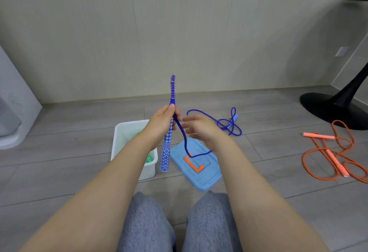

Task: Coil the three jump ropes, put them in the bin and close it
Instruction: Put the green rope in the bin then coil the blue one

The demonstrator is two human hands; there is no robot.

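My left hand (163, 121) grips a blue-and-white patterned jump rope handle (166, 152) held upright, with blue cord wound around its upper part (172, 88). The blue cord (184, 138) runs down from that hand across the lid and back to the second blue handle (232, 122) lying on the floor. My right hand (199, 127) hovers just right of the cord, fingers spread, holding nothing. A white bin (123, 132) stands open on the left with a green rope (149, 159) inside. An orange jump rope (330, 156) lies loose on the floor at the right.
The bin's light blue lid (201, 176) with an orange latch lies flat on the floor beside the bin. A black pedestal table base (334, 108) stands at the far right. A white appliance (12, 116) sits at the left wall. My knees fill the bottom centre.
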